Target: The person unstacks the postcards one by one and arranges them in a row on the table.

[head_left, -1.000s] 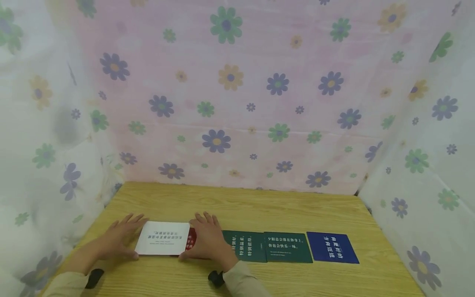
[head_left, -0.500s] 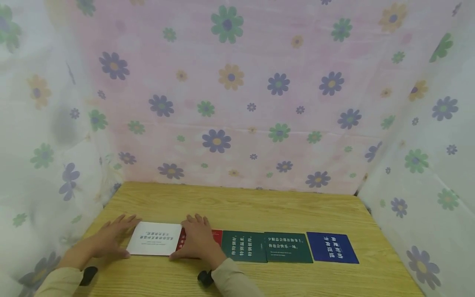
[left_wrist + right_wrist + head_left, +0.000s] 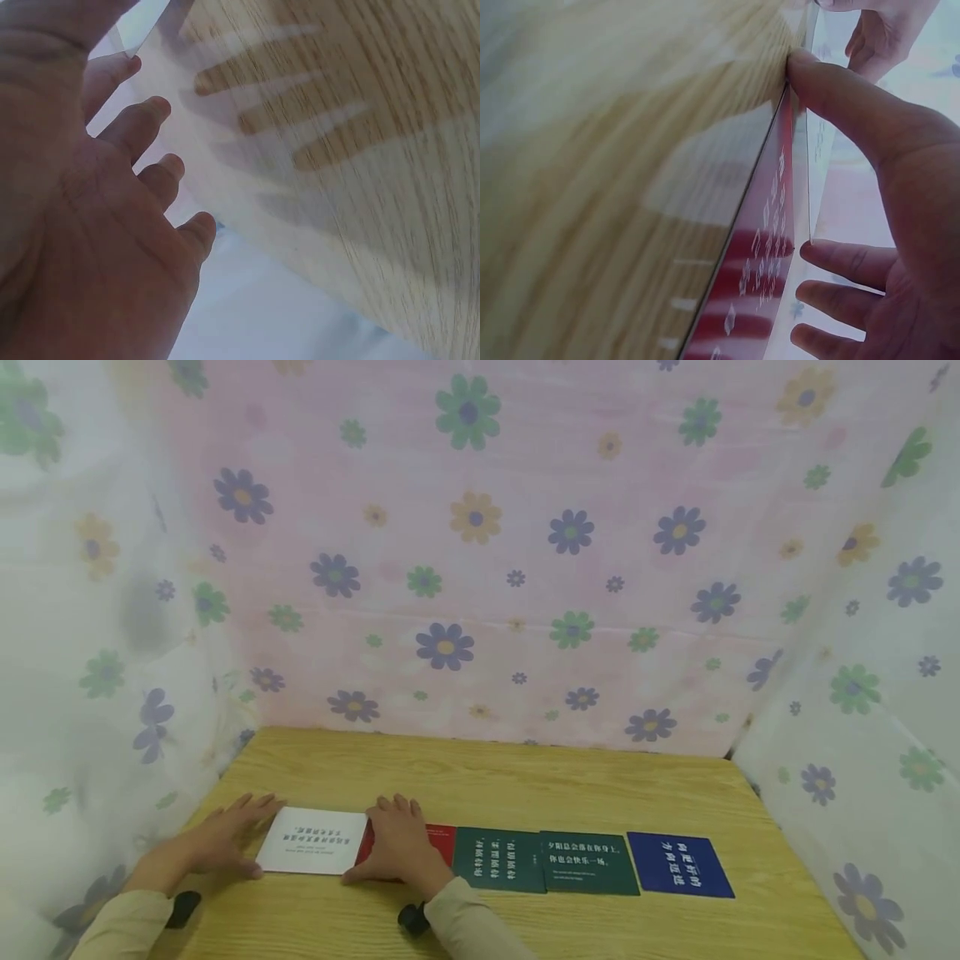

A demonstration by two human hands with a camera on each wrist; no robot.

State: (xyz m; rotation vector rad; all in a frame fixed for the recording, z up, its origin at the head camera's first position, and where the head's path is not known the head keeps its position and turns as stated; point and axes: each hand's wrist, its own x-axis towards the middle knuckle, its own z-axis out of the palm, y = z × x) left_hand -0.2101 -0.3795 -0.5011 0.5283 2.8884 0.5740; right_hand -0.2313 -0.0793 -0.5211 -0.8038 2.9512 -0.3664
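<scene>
A white card (image 3: 311,841) with printed lines is spanned by both hands at the left of the row. My left hand (image 3: 213,839) holds its left corners, thumb at the near one and index finger at the far one. With thumb and index finger, my right hand (image 3: 397,843) grips the right corners. Under that hand lies a red card (image 3: 442,837), partly hidden by it. In the left wrist view, a corner of the white card (image 3: 142,26) meets a fingertip while the other fingers are spread. The right wrist view shows the red card (image 3: 742,270) beside the right fingers.
Two green cards (image 3: 500,860) (image 3: 591,864) and a blue card (image 3: 681,865) continue the row rightward on the wood-grain table (image 3: 487,777). Flower-patterned sheets (image 3: 480,577) enclose the back and sides. Black wrist straps show at both cuffs.
Both hands have shifted left with the white card, uncovering more of the red card beside the green one. In the last half second they have barely moved; the view has shifted slightly.
</scene>
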